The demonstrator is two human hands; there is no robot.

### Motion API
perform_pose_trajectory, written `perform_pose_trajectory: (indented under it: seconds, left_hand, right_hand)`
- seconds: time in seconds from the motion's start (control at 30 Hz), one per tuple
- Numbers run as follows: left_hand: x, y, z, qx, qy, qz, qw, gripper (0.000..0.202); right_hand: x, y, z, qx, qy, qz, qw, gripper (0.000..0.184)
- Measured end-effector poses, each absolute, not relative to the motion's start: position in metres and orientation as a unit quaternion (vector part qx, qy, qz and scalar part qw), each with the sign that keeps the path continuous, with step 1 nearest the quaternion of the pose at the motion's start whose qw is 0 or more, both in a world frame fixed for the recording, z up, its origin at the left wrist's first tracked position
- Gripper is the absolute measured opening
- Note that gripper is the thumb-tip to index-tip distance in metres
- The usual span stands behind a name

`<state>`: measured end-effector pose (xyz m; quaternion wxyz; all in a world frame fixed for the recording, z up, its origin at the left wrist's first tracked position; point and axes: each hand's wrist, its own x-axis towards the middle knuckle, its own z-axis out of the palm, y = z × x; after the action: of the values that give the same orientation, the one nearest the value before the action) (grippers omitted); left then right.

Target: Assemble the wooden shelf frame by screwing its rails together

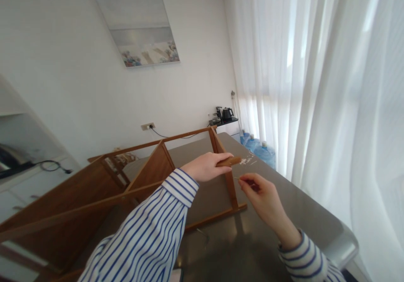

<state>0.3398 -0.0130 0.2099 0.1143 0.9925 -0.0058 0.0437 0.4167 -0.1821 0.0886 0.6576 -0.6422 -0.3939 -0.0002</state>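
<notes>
Lower centre of frame: right hand (264, 195) is pinching a thin pin (237, 177), left hand (206, 167) just above is clamping a short wooden piece (232, 161) against the shelf frame (158, 166) lying on the grey table (303, 214), worth keeping pin square, piece braced.

White wall (63, 42), framed picture (139, 29); sheer daylit curtains (315, 84); perhaps a kettle (226, 113) on a cabinet (229, 127)

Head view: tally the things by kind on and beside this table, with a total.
hands: 2, left hand and right hand
wooden shelf frame: 1
short wooden piece, in the left grip: 1
thin pin, pinched in the right grip: 1
blue water bottles: 3
Total: 8
</notes>
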Motion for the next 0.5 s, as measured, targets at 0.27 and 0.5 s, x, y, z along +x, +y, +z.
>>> perform_pose_trajectory:
  seconds: [0.27, 0.5]
  left_hand:
    - [0.3406, -0.0079, 0.2056, 0.993, -0.003, 0.047, 0.107, 0.051]
    - [0.3377, -0.0141, 0.2080, 0.998, 0.033, 0.042, 0.025, 0.055]
  right_hand:
    - [0.4149, -0.1751, 0.0961, -0.632, -0.376, 0.003, 0.677, 0.022]
    - [0.4189, -0.1739, 0.0919, -0.618, -0.356, 0.005, 0.701, 0.024]
